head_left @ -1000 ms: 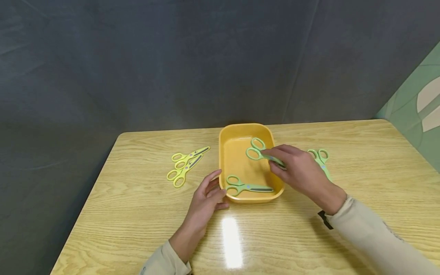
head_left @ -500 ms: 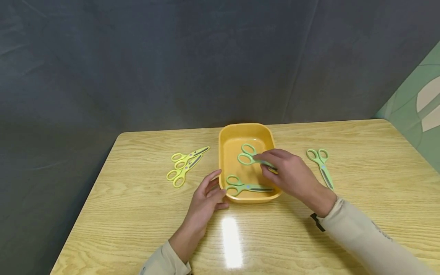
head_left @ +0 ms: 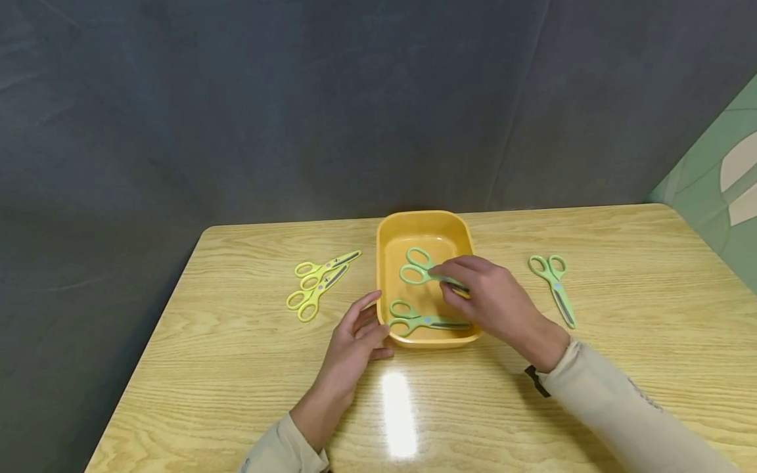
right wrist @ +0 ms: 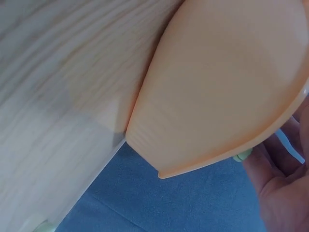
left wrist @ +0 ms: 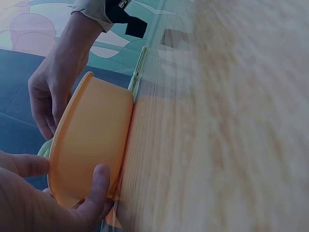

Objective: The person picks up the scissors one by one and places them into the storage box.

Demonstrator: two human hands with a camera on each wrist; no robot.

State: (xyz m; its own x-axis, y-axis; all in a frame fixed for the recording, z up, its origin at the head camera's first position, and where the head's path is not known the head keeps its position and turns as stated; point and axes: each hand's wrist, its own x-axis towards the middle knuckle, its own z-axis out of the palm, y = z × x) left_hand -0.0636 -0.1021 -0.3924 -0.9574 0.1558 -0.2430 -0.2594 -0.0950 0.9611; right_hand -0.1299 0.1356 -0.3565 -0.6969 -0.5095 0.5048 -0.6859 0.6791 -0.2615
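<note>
My right hand (head_left: 493, 299) pinches a pair of green scissors (head_left: 414, 274) by the blade end, over the inside of an orange plastic bin (head_left: 381, 249). The finger loops point left, and the fingers cover part of the blades. A second pair of green scissors (head_left: 416, 320) lies at the bin's near end, loops to the left. My left hand (head_left: 351, 345) holds the bin's near left corner, thumb at the rim. In the left wrist view, fingers (left wrist: 99, 186) lie against the bin's outer wall (left wrist: 96, 130).
Two pairs of yellow scissors (head_left: 316, 295) lie overlapping on the wooden table (head_left: 225, 368), left of the bin. Another pair of green scissors (head_left: 554, 289) lies to its right, blades toward the near side. A dark cloth (head_left: 355, 112) hangs behind the table's far edge.
My right hand has moved left with the green scissors, further over the bin. The green scissors on the table at the right are now fully uncovered. My left hand has stayed put.
</note>
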